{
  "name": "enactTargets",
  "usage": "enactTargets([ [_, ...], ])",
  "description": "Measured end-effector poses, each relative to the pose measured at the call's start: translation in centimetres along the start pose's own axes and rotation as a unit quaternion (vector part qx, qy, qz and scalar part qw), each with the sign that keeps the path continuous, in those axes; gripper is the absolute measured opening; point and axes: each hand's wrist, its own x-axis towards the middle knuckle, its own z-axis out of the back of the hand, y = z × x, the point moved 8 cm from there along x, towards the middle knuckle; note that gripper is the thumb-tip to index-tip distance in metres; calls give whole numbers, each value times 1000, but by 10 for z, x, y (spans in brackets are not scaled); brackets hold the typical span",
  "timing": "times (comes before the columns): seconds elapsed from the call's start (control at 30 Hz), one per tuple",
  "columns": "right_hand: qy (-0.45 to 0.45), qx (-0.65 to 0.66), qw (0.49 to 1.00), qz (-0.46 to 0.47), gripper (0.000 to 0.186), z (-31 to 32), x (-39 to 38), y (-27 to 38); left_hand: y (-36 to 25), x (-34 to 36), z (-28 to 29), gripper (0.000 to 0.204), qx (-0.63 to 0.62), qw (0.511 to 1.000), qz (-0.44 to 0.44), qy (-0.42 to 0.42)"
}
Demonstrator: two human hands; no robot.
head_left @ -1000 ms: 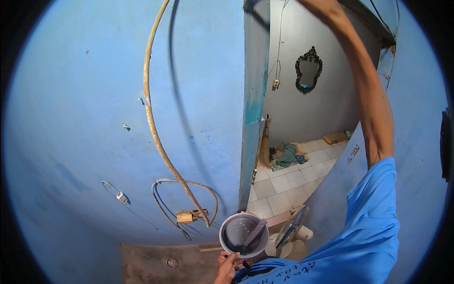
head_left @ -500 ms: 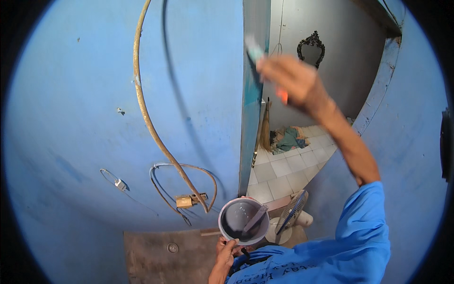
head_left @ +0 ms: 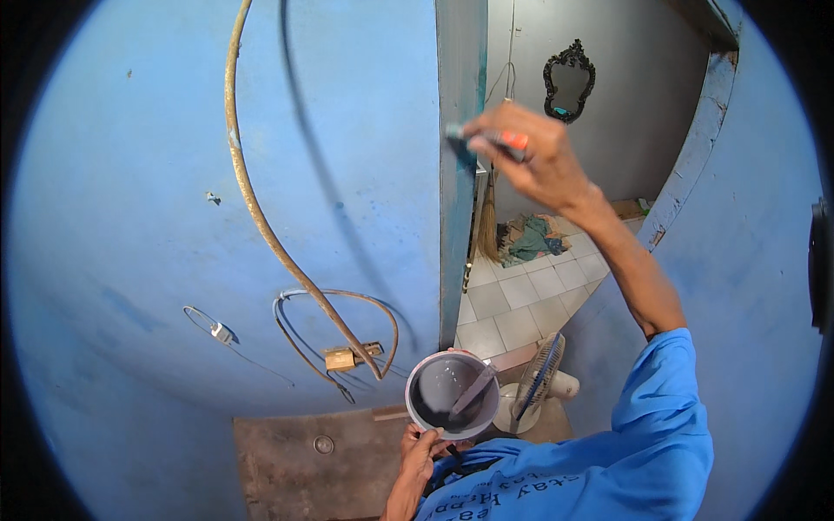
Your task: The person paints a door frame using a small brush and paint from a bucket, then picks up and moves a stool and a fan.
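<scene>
My right hand (head_left: 530,152) is closed on a paintbrush (head_left: 512,141) with an orange mark on its handle; its head is against, or very near, the teal-grey edge (head_left: 460,217) of the doorway, at about the upper middle of the view. My left hand (head_left: 417,447) grips the front left rim of a bucket (head_left: 421,382) at the bottom middle. The bucket holds dark grey liquid, and a flat grey stick (head_left: 473,391) leans inside it.
Blue walls (head_left: 130,191) flank me, with a hanging hose (head_left: 241,174) and plugs (head_left: 347,356). A standing fan (head_left: 534,382) is beside the bucket. Through the doorway are a tiled floor (head_left: 521,317), broom (head_left: 489,226), cloth heap (head_left: 530,243) and dark-framed mirror (head_left: 569,82).
My right hand has come down from above the top of the view to the doorway edge, bringing the brush into sight. My left hand still holds the bucket.
</scene>
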Motion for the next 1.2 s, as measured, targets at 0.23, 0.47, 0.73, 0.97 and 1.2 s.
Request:
enactTargets([
  [0.23,-59,-149,982,103,31,0,-27,30,2,-2,-1,30,-4,1000,-5,17],
  [0.47,116,10,993,-2,19,-68,-128,47,4,-1,1,30,15,1000,15,8],
  [0.73,-14,-19,998,-58,13,43,16,-17,-1,0,3,28,-7,1000,-7,1],
  [0.97,-55,-132,986,80,36,32,-16,22,-2,-3,2,28,-15,1000,-6,0],
  [1.2,171,33,983,-57,21,-36,-104,28,-1,-3,-1,27,-10,1000,2,-18],
])
